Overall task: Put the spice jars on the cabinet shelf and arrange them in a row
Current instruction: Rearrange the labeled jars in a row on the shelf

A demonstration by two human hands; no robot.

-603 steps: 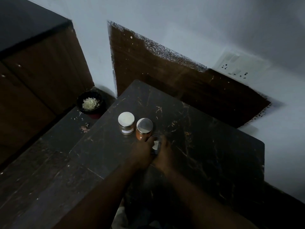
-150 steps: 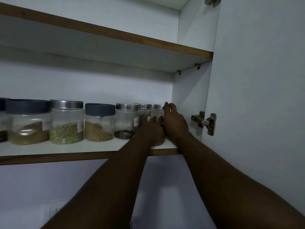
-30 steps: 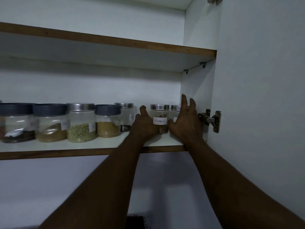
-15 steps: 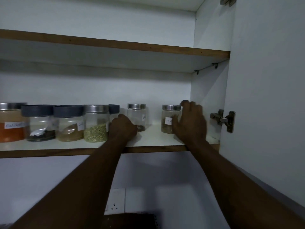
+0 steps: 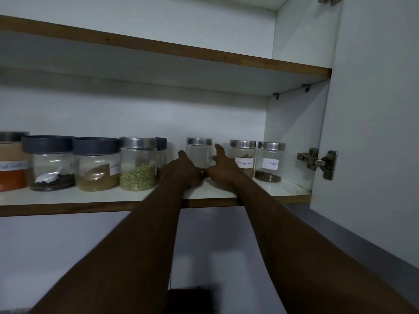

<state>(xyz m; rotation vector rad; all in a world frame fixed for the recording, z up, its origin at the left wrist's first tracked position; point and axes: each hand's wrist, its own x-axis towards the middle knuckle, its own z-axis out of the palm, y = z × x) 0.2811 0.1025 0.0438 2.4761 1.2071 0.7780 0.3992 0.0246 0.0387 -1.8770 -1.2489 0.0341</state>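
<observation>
A row of spice jars stands on the white cabinet shelf (image 5: 68, 198). Both my hands reach to a small steel-lidded jar (image 5: 199, 150) set farther back in the middle. My left hand (image 5: 182, 172) lies at its left side and my right hand (image 5: 223, 169) at its right side, each with a finger stretched up along the glass. The jar's lower part is hidden behind my hands. To the right stand the Cinnamon jar (image 5: 243, 159) and the Cloves jar (image 5: 271, 162), side by side and untouched.
Left of my hands stand a green-seed jar (image 5: 138, 165), a dark-lidded jar (image 5: 161, 149) behind it, a brown-powder jar (image 5: 96, 165), a black-spice jar (image 5: 48, 164) and a red-powder jar (image 5: 11, 163). The open cabinet door (image 5: 374, 109) with its hinge (image 5: 317, 163) is at the right. An upper shelf (image 5: 158, 47) runs overhead.
My left hand has moved right from beside the green-seed jar, and my right hand has left the two right-hand jars and moved left. Both now flank the middle jar.
</observation>
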